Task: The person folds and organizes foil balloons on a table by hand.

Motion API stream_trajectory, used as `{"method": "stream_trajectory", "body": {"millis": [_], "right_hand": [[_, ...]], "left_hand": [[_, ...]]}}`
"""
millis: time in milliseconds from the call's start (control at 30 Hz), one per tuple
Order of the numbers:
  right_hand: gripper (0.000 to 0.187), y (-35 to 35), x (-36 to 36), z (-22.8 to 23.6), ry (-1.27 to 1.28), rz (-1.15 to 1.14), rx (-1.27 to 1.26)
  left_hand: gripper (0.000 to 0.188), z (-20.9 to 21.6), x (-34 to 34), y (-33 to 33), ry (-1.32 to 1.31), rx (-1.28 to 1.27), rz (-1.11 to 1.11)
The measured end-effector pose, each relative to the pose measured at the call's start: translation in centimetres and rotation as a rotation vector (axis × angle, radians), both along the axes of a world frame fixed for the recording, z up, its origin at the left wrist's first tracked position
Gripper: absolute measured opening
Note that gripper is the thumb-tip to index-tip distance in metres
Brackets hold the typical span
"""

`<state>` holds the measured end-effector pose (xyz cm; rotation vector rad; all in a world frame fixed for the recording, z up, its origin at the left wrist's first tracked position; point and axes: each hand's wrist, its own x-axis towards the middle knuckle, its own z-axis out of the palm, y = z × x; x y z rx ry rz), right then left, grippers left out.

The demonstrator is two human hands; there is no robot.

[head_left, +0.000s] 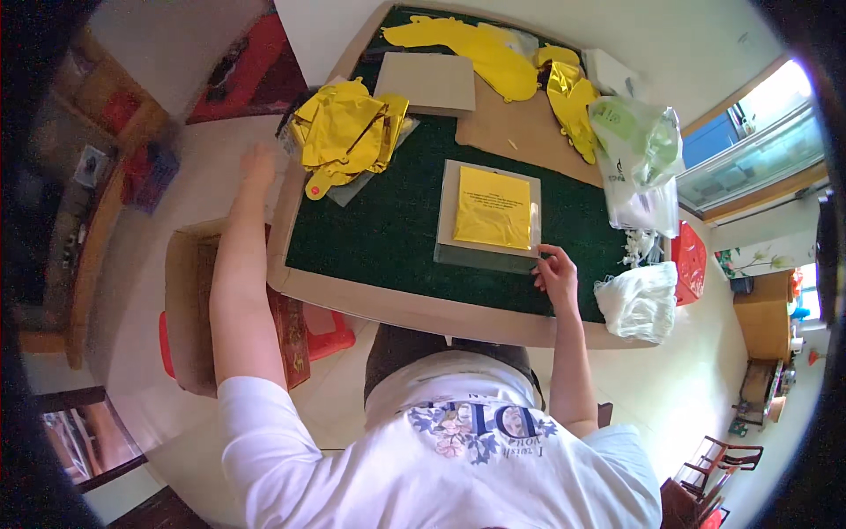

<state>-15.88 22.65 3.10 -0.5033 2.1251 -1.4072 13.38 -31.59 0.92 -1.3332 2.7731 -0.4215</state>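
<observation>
White sleeve (pixel 264 428), then the left hand (pixel 258 164), blurred near the gold foil (pixel 348 130), fingers unreadable; on the bench (pixel 352 247), the clear packet (pixel 493 212), probably light, slippery, best pinched edgewise; right hand (pixel 557 271) curls narrow fingers at its corner, grip unclear.

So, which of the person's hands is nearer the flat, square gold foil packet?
Right. The right hand is by the lower right corner of the packet; the left hand is farther, past the left edge of the green-topped table.
</observation>
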Motion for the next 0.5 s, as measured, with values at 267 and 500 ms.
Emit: {"method": "stream_trajectory", "body": {"millis": [267,500], "right_hand": [[0.021,-2.1,0.5,0.3,-0.011,0.122,-0.074],[0.019,-0.2,0.0,-0.1,-0.001,0.018,-0.08]], "left_hand": [[0.032,-0.2,6.5,-2.2,0.234,0.434,0.17],[0.042,11.7,2.6,0.2,0.394,0.847,0.089]]}}
